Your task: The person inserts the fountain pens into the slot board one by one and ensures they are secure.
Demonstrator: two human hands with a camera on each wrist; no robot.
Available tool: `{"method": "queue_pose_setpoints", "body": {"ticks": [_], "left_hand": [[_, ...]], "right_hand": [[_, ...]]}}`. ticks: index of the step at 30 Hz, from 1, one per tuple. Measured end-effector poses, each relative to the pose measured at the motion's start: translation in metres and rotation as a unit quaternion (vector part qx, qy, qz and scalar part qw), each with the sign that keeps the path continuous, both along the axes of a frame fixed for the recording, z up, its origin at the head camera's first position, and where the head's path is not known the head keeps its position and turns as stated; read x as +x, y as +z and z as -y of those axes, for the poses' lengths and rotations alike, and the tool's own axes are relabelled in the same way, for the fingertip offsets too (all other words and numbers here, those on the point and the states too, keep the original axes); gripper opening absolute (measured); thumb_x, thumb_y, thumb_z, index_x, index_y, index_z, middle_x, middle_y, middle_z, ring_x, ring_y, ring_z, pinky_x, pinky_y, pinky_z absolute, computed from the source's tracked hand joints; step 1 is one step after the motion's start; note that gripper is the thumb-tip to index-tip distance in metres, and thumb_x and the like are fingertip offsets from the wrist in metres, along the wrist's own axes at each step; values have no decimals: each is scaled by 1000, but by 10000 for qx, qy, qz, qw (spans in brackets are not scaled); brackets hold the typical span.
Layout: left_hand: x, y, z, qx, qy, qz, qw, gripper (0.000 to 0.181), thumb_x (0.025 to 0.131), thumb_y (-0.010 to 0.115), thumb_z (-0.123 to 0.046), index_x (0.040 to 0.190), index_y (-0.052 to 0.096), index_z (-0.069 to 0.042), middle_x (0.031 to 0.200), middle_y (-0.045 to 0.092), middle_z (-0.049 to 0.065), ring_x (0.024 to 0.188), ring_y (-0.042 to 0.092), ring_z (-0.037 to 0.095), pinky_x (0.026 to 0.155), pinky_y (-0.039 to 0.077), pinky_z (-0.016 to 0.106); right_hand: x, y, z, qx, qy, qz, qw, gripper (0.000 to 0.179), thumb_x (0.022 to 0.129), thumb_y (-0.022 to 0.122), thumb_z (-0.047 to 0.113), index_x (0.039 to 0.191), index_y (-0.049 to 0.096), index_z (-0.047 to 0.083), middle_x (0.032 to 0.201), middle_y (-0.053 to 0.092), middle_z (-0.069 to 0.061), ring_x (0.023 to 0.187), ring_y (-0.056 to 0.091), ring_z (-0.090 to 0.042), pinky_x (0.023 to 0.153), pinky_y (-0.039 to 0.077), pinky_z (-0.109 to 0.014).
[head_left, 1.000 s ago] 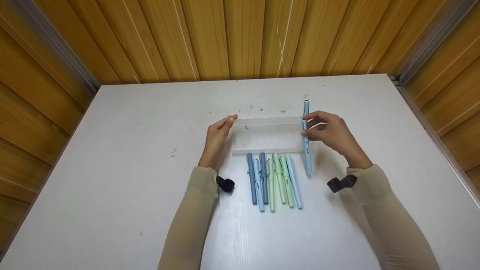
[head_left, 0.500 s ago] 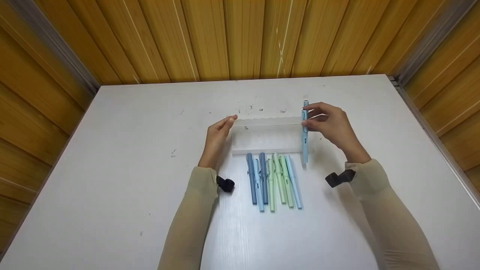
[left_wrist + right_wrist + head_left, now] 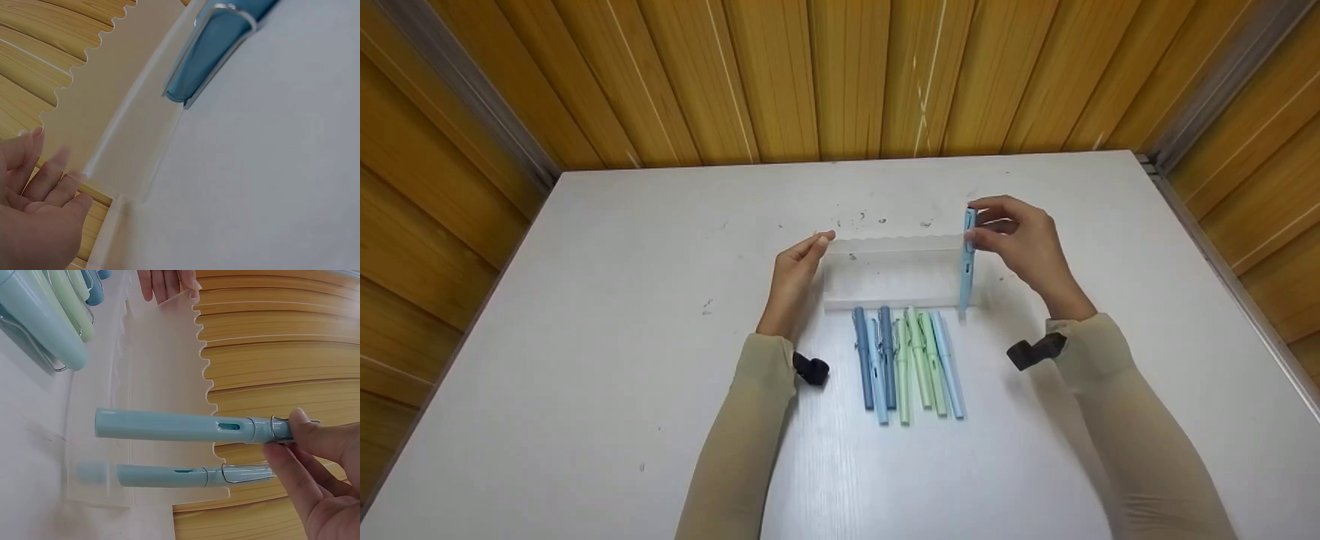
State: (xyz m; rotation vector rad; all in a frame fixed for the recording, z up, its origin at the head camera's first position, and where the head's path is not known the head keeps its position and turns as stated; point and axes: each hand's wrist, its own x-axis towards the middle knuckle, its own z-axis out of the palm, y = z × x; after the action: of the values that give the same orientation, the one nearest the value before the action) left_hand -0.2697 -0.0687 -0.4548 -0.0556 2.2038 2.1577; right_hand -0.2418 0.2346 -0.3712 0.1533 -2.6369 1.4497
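Observation:
At the left corner of a clear plastic pen stand (image 3: pixel 896 276) with a scalloped upper edge, my left hand (image 3: pixel 796 274) pinches the plastic; some fingertips show through it in the left wrist view. My right hand (image 3: pixel 1024 244) pinches a light blue pen (image 3: pixel 169 426) by its cap, near the stand's right end. Right beside it is a second light blue pen (image 3: pixel 163 476), its lower end seen through the plastic. Whether my fingers also touch this second pen I cannot tell. In front of the stand, several dark blue, light blue and green pens (image 3: pixel 915 360) lie side by side.
Everything rests on a white table (image 3: pixel 622 337) with small dark marks. Yellow wood-grain panels (image 3: pixel 840 82) wall off its back and sides. A small black device (image 3: pixel 810 369) sits at the left cuff, and a matching black device (image 3: pixel 1035 351) at the right.
My right hand has moved away from me and slightly left, carrying the light blue pen closer to the stand's right end. My left hand, the stand and the lying pens stay put.

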Motion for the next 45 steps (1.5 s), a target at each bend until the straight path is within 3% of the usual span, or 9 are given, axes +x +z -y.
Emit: {"method": "queue_pose_setpoints", "body": {"ticks": [17,24,45], "left_hand": [[0,0,0,-40,37,17,10000,40,95,58,-40,127,64,-16,140,55,-1,139,40,15,115,33,33],[0,0,-1,-120,86,34,9999,38,96,57,-39,126,64,-17,140,55,-2,139,39,15,115,33,33],[1,1,-1,-119,31,-7,9999,38,96,57,-40,127,64,-19,142,52,-3,141,36,13,114,33,32]], "right_hand": [[-6,-2,7,-198,-177,-608,9978,37,88,70,10,124,63,11,113,64,-10,99,65,-12,80,54,-14],[-8,-5,8,-136,-231,-574,9980,37,88,70,11,125,63,12,114,65,-11,104,65,-19,82,54,-16],[-12,-15,9,-83,-153,-283,9994,39,88,69,9,126,61,11,115,64,-10,101,65,-18,79,54,-14]]}}
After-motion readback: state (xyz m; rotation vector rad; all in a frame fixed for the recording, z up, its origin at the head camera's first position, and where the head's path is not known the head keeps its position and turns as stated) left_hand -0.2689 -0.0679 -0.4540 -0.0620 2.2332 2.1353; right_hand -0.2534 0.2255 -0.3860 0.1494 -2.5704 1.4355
